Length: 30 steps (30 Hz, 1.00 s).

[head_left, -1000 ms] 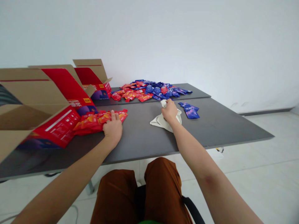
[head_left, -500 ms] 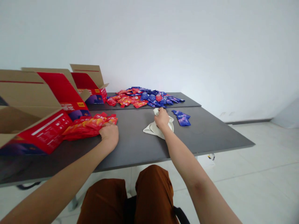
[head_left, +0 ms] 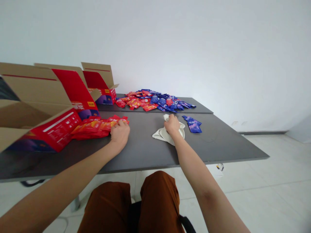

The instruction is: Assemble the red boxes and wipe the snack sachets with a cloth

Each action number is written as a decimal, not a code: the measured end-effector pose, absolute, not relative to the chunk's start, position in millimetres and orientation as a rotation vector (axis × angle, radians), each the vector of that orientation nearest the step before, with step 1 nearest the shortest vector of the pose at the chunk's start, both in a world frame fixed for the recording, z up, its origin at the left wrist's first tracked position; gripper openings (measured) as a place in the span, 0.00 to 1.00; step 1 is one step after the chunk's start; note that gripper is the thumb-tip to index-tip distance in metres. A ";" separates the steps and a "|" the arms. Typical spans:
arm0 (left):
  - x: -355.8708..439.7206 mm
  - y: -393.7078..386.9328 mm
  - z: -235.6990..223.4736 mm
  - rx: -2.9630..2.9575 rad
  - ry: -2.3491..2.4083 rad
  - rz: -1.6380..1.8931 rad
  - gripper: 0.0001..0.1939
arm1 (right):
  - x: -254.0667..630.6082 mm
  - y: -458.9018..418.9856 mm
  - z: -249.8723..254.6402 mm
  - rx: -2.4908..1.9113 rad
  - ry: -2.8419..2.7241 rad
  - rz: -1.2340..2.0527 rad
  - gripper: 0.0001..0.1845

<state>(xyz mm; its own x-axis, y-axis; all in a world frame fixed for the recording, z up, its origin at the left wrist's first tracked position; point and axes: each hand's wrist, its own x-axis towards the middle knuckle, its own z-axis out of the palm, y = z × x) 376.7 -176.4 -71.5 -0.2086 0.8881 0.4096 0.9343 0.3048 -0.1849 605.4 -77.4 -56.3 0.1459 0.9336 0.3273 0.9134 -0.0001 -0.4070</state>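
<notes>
Now the left hand (head_left: 120, 134), earlier outstretched, curls against the red packets (head_left: 93, 127).

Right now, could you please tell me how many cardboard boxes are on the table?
3: the nearest box at left, the middle box just behind it, and the far box left of the packet pile. Others may be hidden.

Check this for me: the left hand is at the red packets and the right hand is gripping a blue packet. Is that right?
Not quite. The head view shows the right hand gripping a white cloth. The left hand is at the red packets.
</notes>
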 end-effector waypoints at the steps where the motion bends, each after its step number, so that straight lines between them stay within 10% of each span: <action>1: 375.8 -177.7 -72.8 -1.685 -2.055 -0.159 0.23 | 604.9 -79.3 -55.1 -1.942 -1.765 0.056 0.19; 16: 420.3 -87.1 -67.5 -2.041 -1.842 -0.299 0.20 | 599.3 -85.6 -43.5 -1.812 -1.528 -0.022 0.14; 30: 405.5 54.3 -91.9 -1.997 -2.236 -0.546 0.38 | 593.7 -71.5 -50.9 -1.615 -1.611 -0.172 0.12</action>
<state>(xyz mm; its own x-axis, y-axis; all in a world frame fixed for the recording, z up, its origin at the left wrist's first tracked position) 405.5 54.3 -91.9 -0.1388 0.9427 0.3034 0.9764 0.0791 0.2009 593.7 -71.5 -50.9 0.1685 0.7673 0.6187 0.8804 0.1651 -0.4445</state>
